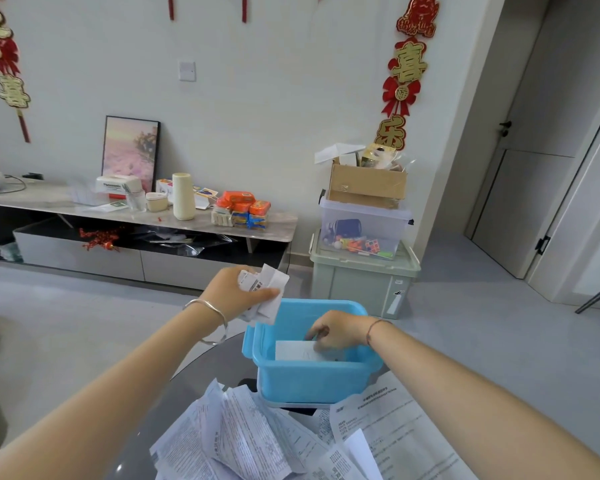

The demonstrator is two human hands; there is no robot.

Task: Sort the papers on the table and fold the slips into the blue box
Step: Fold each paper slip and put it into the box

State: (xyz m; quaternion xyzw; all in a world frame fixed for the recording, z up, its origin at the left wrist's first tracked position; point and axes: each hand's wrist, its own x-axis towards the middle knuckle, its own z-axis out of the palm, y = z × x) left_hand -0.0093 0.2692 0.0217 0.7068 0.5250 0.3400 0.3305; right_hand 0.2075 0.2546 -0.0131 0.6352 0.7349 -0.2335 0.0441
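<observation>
Over the far side of the table (201,368), the blue box (312,375) stands open, with the person's two hands well apart. The left hand (238,289) is raised just beyond the box's left corner and clamps a crumpled bundle of slips (267,289) between thumb and fingers. The right hand (338,332) reaches down inside the box, its fingertips curled onto the upper edge of a folded slip (293,349) that leans against the inner wall; it appears to pinch that edge.

The likeliest trouble sits in the left hand. The bundle is bunched loosely, several ends hang free below the thumb, and it is held outside the rim, not over the opening. Any easing of that grip would probably drop a slip onto the table or the floor, not into the box.

Inside the box, the folded slip stands rather than lies flat, so it may spring open or tip once it is let go, and later slips would then pack badly.

Nearer the person, the loose papers (243,438) lie in an overlapping heap that reaches the box's near side, and a large printed sheet (392,417) lies under the right forearm. Pulling that arm back low could drag the sheet and disturb the heap, mixing what needs sorting.
</observation>
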